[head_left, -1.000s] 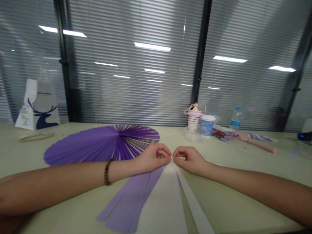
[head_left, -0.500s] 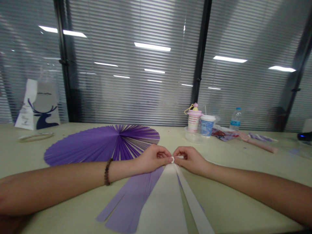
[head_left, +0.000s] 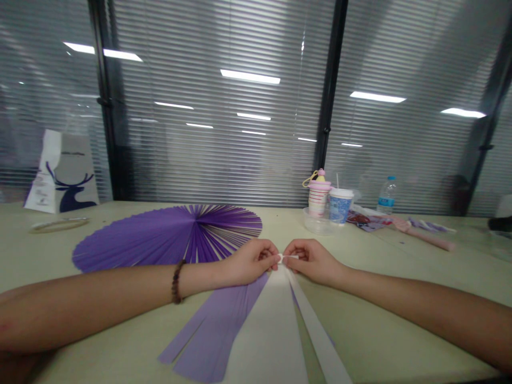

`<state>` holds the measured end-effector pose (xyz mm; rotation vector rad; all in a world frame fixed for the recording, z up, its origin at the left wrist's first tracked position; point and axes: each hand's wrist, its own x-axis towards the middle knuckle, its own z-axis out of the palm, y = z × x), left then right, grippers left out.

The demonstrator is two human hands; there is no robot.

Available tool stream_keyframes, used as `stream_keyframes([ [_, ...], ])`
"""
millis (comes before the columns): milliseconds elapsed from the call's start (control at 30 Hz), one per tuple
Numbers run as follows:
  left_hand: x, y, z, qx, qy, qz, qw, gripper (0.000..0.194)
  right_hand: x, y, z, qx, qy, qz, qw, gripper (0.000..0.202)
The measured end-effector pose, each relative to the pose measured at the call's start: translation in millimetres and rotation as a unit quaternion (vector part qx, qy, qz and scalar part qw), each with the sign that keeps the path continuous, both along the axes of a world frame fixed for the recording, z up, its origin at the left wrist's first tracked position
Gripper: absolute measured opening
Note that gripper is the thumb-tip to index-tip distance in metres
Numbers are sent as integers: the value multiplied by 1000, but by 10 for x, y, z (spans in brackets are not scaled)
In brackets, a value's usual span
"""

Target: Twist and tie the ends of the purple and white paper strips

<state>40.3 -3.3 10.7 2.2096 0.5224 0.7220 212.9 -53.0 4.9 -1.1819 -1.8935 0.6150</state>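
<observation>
Both hands meet at the narrow upper end of a fan of paper strips on the table. My left hand (head_left: 252, 261), a beaded bracelet on its wrist, pinches a thin white strip (head_left: 280, 259) that curls in a small loop between the fingertips. From the other side, my right hand (head_left: 311, 260) is closed on the same strip, whose end shows by its thumb. Below the fingers, white paper strips (head_left: 270, 325) spread toward me, with light purple paper strips (head_left: 216, 330) at their left. Fingers hide part of the strip.
Behind my left arm lies a large round purple pleated paper fan (head_left: 160, 234). At the back stand a white paper bag (head_left: 78, 170), a pink cup (head_left: 319, 197), a blue cup (head_left: 340, 205) and a water bottle (head_left: 386, 194). A pink roll (head_left: 428, 239) lies at right.
Both hands have shifted very slightly left, and the small white loop between the fingertips looks a little wider. The paper strips and the purple fan stay in place.
</observation>
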Motion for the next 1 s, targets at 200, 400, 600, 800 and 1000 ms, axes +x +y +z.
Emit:
stream_keyframes([
  [200, 10, 10, -18, -10, -30, -5, 999, 21, -1, -16, 10, -15, 24, 10, 1000, 17],
  [400, 11, 33, -16, -23, -71, 8, 997, 20, -17, -19, 16, -37, 61, 25, 997, 19],
  [600, 9, 40, -11, -36, -48, 18, 998, 18, -1, 6, -7, -37, 56, 20, 998, 24],
  [800, 7, 32, -13, -56, -54, 19, 997, 19, -2, -2, 3, -44, 57, 16, 997, 27],
  [1000, -2, 41, -29, -51, -55, -3, 997, 19, -18, -22, 18, -47, 67, 8, 997, 29],
])
